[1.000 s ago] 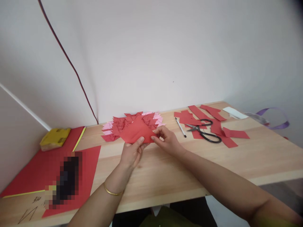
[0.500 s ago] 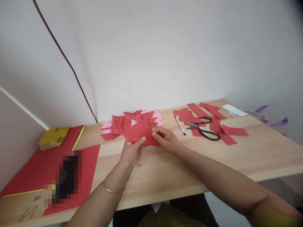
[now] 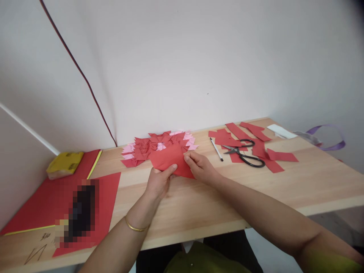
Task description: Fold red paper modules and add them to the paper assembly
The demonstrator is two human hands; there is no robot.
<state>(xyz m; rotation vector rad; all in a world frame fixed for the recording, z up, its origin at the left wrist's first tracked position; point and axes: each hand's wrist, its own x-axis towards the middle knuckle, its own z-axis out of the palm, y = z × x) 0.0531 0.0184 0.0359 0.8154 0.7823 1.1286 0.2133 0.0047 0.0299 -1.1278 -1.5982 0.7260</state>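
Observation:
A piece of red paper (image 3: 167,158) is held in front of me, above the wooden table, between both hands. My left hand (image 3: 159,182) grips its lower left part, the thumb pressed on top and the fingers mostly hidden underneath. At the right edge, my right hand (image 3: 200,167) pinches the paper between thumb and fingertips. Just behind it sits a cluster of folded red and pink paper pieces (image 3: 142,148) against the wall. Whether the held paper is doubled over, I cannot tell.
To the right lie black-handled scissors (image 3: 251,161), a white pen (image 3: 216,149) and red paper scraps (image 3: 261,148). A white strip (image 3: 281,131) is near the far right edge. On the left are red sheets (image 3: 34,204), a yellow packet (image 3: 65,165) and a blurred dark object (image 3: 82,208).
The red paper and both hands have shifted very slightly to the right and down. Both hands keep their hold on the paper.

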